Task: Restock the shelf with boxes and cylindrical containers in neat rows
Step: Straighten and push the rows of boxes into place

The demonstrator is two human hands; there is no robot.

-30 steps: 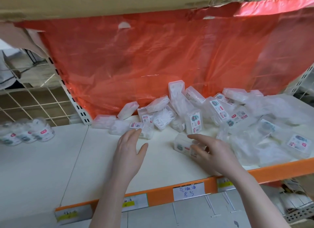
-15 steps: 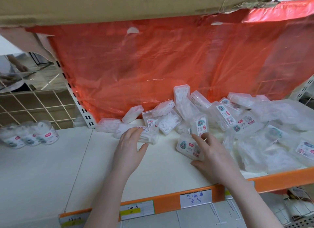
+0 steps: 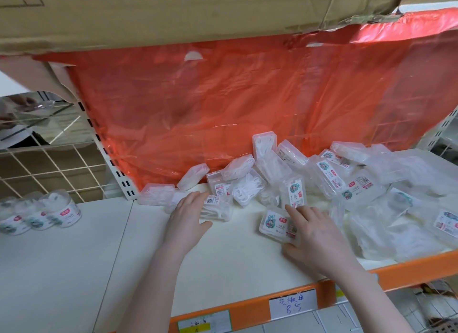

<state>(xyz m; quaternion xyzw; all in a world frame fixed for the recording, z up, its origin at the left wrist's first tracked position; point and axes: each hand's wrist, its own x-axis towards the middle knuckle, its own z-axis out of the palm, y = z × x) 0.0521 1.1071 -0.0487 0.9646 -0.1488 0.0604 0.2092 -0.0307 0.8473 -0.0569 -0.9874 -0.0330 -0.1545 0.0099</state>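
Note:
Several clear plastic boxes of white floss picks lie in a loose heap on the white shelf, against a red plastic sheet. My left hand lies flat with its fingers on one box lying on its side, thumb below it. My right hand covers the right end of a labelled box lying flat at the front, index finger stretched over it and thumb at its near edge. Three clear cylindrical containers stand in a row at the far left.
A cardboard box overhangs the shelf from above. The red plastic sheet hangs at the back. White wire grid backs the left bay. The orange front rail carries a handwritten price tag.
Both hands have moved forward into the heap. The left hand now lies on the side-lying box, and the right hand has closed in over the flat labelled box.

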